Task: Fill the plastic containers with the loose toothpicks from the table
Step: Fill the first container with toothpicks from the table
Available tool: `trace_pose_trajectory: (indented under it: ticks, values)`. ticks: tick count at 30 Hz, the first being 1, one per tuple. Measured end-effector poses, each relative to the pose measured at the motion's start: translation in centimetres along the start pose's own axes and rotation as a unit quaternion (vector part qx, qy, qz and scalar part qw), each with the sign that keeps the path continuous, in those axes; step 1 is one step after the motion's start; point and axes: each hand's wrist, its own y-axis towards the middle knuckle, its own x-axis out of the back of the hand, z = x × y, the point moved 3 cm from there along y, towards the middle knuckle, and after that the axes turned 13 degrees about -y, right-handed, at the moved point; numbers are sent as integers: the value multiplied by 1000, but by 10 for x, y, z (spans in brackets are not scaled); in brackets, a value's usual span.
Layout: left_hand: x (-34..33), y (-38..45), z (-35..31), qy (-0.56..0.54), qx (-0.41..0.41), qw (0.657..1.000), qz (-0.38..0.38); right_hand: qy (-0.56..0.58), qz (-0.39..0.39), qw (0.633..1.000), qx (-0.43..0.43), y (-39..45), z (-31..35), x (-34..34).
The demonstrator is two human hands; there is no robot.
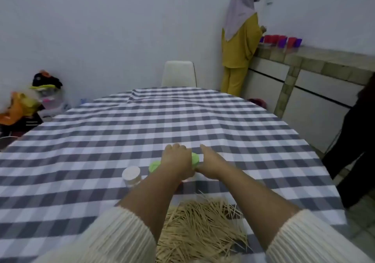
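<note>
Reaching to the frame's centre, the left hand (pixel 178 161) curls over a pale green plastic container (pixel 195 160), while the right hand (pixel 210 165) touches its right side with fingers extended. A second green container (pixel 154 165) and a clear lidded jar (pixel 131 176) stand just left. Loose pale wooden toothpicks (pixel 199 232) lie heaped at lower centre, between the sleeves. Open grey-and-white checked tablecloth (pixel 142 124) extends beyond to the far edge.

Matt checked cloth (pixel 142 124) covers the bench. The toothpicks (pixel 200 228) at lower centre look like pale bare wood. Smooth green plastic lids (pixel 154 165) show mid-frame; ribbed knit sleeves (pixel 113 240) below.
</note>
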Motion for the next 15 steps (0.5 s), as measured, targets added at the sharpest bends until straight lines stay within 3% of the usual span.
trace_pose_trajectory:
  ticks: [4, 8, 15]
  values:
    - [-18, 10, 1, 40, 7, 998, -41, 101, -24, 994, -19, 12, -6, -22]
    - [-29, 9, -3, 62, -1, 994, -93, 92, -93, 991, 33, 13, -11, -34]
    - [-43, -37, -16, -29, -75, 979, -186, 173, -175, 965, 89, -33, -38, -51]
